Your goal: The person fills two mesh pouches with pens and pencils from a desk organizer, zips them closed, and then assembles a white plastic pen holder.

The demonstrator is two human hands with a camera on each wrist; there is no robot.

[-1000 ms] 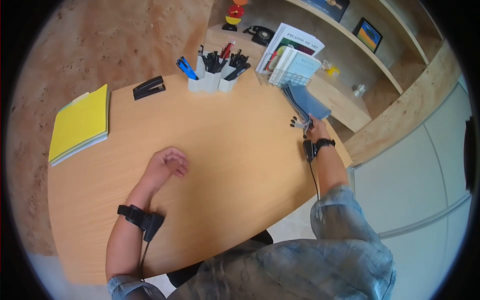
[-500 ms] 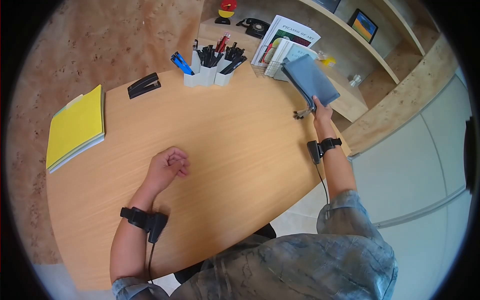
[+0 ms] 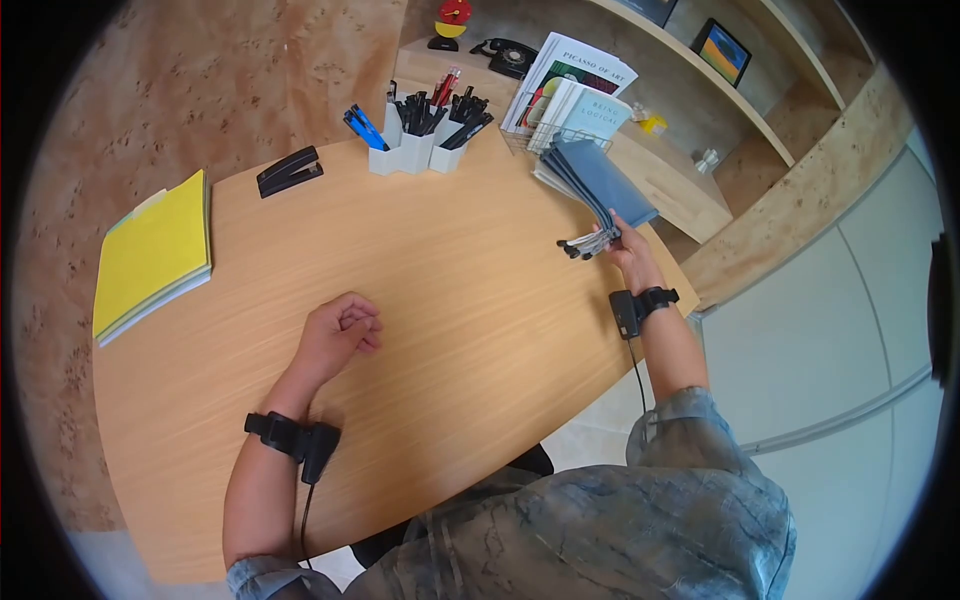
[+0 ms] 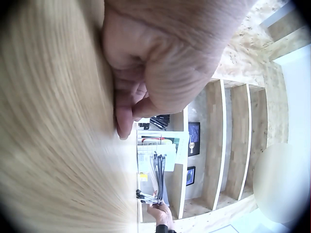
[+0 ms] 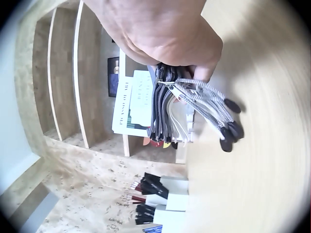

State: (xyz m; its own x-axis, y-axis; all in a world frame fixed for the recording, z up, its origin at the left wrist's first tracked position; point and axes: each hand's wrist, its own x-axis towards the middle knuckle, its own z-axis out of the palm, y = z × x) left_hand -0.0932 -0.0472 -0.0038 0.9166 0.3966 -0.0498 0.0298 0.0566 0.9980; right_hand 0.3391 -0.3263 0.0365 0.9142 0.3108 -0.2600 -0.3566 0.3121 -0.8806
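Observation:
My right hand [image 3: 635, 257] grips a stack of blue-grey zipper pouches [image 3: 600, 185] by one end, over the right side of the desk. In the right wrist view, several layers of the pouches [image 5: 163, 109] fan out below the fingers, and grey cord zipper pulls [image 5: 206, 109] with black tips dangle from them. The far end of the stack overlaps the wire basket in the head view. My left hand [image 3: 340, 335] rests on the desk, its fingers loosely curled and holding nothing; in the left wrist view its fingertips [image 4: 125, 127] lie at the wood surface.
A wire basket [image 3: 525, 143] holds books [image 3: 590, 115] at the back right. White pen holders [image 3: 412, 155], a black stapler [image 3: 290, 172] and a yellow folder stack [image 3: 155, 255] line the far and left desk edges. Shelves [image 3: 670, 180] stand behind the basket.
The right hand lifted the pouches up and tilted them in front of the books, then brought them lower and leftward, fanning slightly. The left hand has stayed in place.

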